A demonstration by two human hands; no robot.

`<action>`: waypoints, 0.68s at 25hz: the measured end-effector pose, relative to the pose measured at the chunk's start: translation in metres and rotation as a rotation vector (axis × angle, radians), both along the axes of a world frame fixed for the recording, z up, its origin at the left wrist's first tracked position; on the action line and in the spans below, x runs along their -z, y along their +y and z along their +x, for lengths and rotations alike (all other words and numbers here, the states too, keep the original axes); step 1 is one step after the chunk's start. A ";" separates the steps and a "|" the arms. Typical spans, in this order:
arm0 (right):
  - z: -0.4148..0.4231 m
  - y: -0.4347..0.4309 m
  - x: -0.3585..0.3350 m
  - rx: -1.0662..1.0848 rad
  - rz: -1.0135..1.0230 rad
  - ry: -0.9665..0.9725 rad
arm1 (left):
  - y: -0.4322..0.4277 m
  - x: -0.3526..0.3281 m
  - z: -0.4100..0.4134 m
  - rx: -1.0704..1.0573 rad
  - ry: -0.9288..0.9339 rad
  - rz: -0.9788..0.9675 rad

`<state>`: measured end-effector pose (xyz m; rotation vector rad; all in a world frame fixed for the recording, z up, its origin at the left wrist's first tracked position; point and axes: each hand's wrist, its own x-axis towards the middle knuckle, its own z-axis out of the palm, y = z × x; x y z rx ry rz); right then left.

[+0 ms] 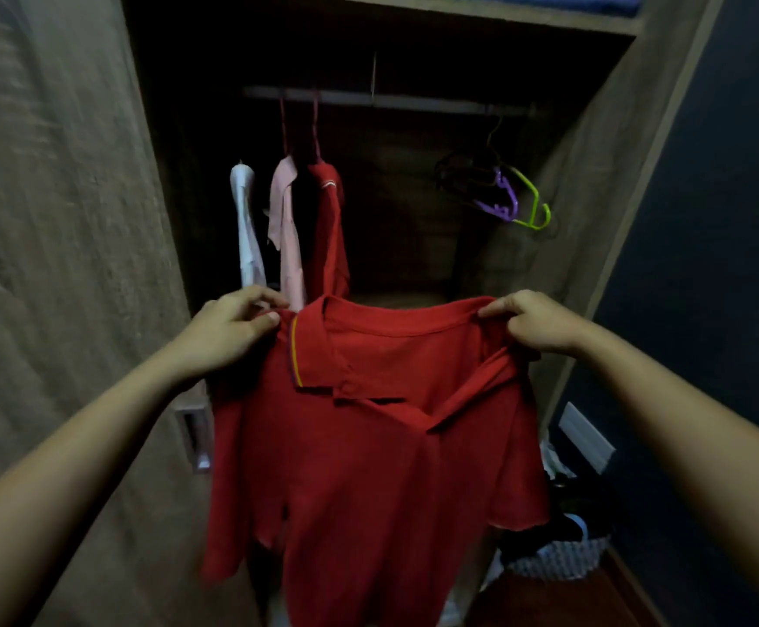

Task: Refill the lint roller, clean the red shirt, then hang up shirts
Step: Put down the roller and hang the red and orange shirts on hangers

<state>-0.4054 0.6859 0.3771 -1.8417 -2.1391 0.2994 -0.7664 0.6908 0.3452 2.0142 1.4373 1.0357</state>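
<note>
Holding red shirt [368, 445] up, left hand [228, 332], right hand [536, 323], open wardrobe [594, 196]

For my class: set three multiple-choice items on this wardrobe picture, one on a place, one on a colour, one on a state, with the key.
1. Where on the rail do the empty hangers hang? A) left end B) right end C) middle
2. What colour is the hanger nearest the right wall? A) green B) orange C) white
3. How is the red polo shirt held? A) by its hem B) under one arm C) by both shoulders

Key: 1 B, they hang right of the hanging clothes. 2 A, the green hanger is outermost. 3 C, the left hand and right hand each pinch a shoulder.
</note>
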 end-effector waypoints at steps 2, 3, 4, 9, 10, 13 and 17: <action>0.001 0.012 -0.002 0.013 0.048 -0.047 | 0.008 -0.001 0.022 0.032 0.164 0.089; 0.002 0.019 -0.003 0.015 0.053 -0.100 | 0.014 -0.001 0.037 0.084 0.152 0.083; 0.003 0.025 -0.005 0.031 0.051 -0.160 | 0.020 -0.004 0.054 0.126 0.128 0.070; 0.022 0.053 -0.019 0.086 0.078 -0.505 | 0.071 -0.027 0.140 0.156 0.144 0.175; 0.032 0.060 -0.017 0.083 0.076 -0.600 | 0.080 -0.032 0.156 0.165 0.150 0.184; 0.071 0.077 -0.008 0.111 0.048 -0.847 | 0.113 -0.047 0.210 0.172 0.102 0.163; 0.105 0.091 -0.006 0.122 0.097 -0.917 | 0.170 -0.074 0.276 0.125 -0.148 0.097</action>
